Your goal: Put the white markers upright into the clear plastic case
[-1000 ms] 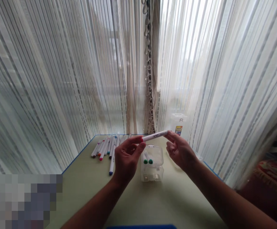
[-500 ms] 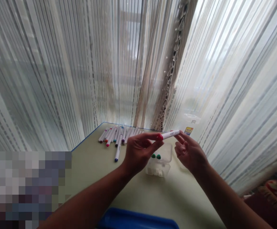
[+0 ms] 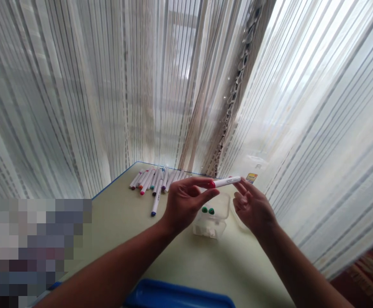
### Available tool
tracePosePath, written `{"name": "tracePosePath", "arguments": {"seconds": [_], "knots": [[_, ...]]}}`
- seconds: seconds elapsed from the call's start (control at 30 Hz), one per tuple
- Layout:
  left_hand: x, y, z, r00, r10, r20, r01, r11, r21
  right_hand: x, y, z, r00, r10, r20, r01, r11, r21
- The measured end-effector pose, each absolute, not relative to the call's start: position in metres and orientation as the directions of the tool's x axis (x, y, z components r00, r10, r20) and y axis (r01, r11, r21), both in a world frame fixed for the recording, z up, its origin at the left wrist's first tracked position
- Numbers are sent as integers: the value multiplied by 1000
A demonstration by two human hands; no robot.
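A white marker with a red cap (image 3: 225, 182) is held level above the table between both hands. My left hand (image 3: 185, 203) pinches its red end between thumb and fingertips. My right hand (image 3: 253, 206) touches the other end with its fingertips, fingers curled. Below them stands a clear plastic case (image 3: 212, 219) with two green-capped markers upright in it. Several more white markers (image 3: 151, 182) with coloured caps lie in a loose row at the table's far left corner.
The pale green table (image 3: 186, 261) has a blue edge and is hemmed in by sheer striped curtains (image 3: 77, 98) on the far sides. A blue object (image 3: 176, 295) lies at the near edge. A clear lid with a yellow label (image 3: 251, 177) stands against the right curtain.
The view has swung left and tilted down, so the blue object shows at the bottom. Both hands still hold the red-capped marker the same way over the case.
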State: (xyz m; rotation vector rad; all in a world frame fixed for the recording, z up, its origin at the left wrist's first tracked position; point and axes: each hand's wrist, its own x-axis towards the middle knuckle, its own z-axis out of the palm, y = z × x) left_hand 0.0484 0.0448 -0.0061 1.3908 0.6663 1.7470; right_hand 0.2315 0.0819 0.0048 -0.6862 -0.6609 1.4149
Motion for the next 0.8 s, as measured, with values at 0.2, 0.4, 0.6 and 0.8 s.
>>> {"name": "tracePosePath", "arguments": {"seconds": [0.2,0.4,0.6,0.8], "knots": [[45,49,-7,-125,828,547,-214,-561,800,232,82,4,69,996,50,-632,82,-770],[44,52,-9,-206,820,534,-138,-565,814,232,80,7,63,991,116,-645,129,-753],[43,54,-12,-216,823,526,-120,-557,822,233,79,5,43,989,139,-666,132,-734],[44,53,-10,-215,828,517,-141,-551,823,233,81,2,55,991,124,-640,130,-757]]}}
